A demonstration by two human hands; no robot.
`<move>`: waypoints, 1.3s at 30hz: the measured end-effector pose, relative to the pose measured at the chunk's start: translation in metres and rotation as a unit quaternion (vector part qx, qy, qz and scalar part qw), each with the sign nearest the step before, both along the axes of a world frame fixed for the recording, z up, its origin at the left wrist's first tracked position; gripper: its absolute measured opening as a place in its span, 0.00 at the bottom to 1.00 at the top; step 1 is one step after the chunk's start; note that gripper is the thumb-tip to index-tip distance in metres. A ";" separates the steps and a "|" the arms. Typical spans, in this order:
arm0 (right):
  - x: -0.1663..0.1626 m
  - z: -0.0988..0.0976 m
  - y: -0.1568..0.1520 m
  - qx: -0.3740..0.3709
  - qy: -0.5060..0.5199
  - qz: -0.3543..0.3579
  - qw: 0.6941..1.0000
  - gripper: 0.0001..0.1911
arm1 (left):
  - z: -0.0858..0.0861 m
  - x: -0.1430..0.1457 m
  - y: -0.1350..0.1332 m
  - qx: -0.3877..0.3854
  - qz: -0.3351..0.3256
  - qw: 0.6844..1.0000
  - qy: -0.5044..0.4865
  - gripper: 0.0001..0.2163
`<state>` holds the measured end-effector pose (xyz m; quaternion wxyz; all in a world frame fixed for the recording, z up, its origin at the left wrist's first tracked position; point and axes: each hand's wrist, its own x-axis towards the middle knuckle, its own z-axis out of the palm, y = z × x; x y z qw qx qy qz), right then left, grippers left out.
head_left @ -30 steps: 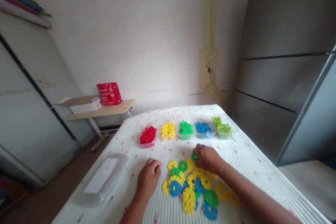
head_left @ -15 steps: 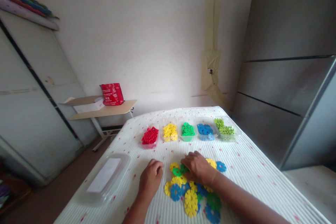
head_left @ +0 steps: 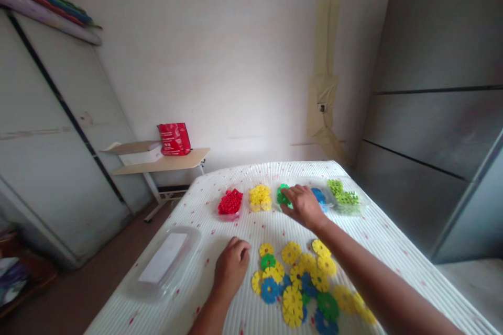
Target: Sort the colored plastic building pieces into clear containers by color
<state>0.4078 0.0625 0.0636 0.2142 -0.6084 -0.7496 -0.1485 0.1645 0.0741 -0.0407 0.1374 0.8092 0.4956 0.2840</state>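
Observation:
My right hand (head_left: 304, 207) reaches over the tub of green discs (head_left: 283, 196), fingers pinched around what looks like a green notched disc; the fingers partly hide it. My left hand (head_left: 232, 264) rests on the table, loosely curled, with nothing visible in it. Between my arms lies a loose pile of flower-shaped plastic discs: yellow discs (head_left: 293, 303), blue discs (head_left: 269, 290) and green discs (head_left: 327, 305), some overlapping. My right forearm passes above the pile's right side.
In the row of clear tubs are red pieces (head_left: 230, 202), yellow discs (head_left: 260, 196), blue discs (head_left: 319, 196) and light green pieces (head_left: 343, 192). A clear lid with a white label (head_left: 164, 258) lies left. A red bag (head_left: 174, 138) stands on a side table (head_left: 184, 161).
My right hand has moved from the pile forward to the green tub, and a green disc is gone from the pile. More yellow discs now show. My left hand stays put.

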 end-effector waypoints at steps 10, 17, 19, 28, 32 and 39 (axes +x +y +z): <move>0.020 0.003 -0.006 0.046 0.001 -0.004 0.999 0.12 | 0.003 -0.001 -0.001 -0.006 -0.009 1.000 -0.009 0.10; 0.094 -0.059 -0.071 0.068 -0.022 0.001 0.997 0.13 | 0.009 0.003 -0.006 -0.017 -0.035 0.999 -0.028 0.09; 0.111 -0.074 -0.084 0.056 -0.021 -0.018 0.998 0.13 | 0.012 0.006 -0.010 -0.026 -0.063 0.997 -0.044 0.09; 0.109 -0.095 -0.084 0.012 0.027 -0.054 0.998 0.14 | 0.009 0.015 -0.020 -0.023 -0.176 0.984 -0.034 0.23; 0.104 -0.094 -0.084 -0.014 0.029 -0.054 0.998 0.12 | 0.008 0.015 -0.018 -0.030 -0.180 0.983 -0.009 0.24; 0.102 -0.091 -0.083 -0.018 0.044 -0.044 0.998 0.11 | 0.009 0.016 -0.019 -0.027 -0.177 0.984 -0.006 0.21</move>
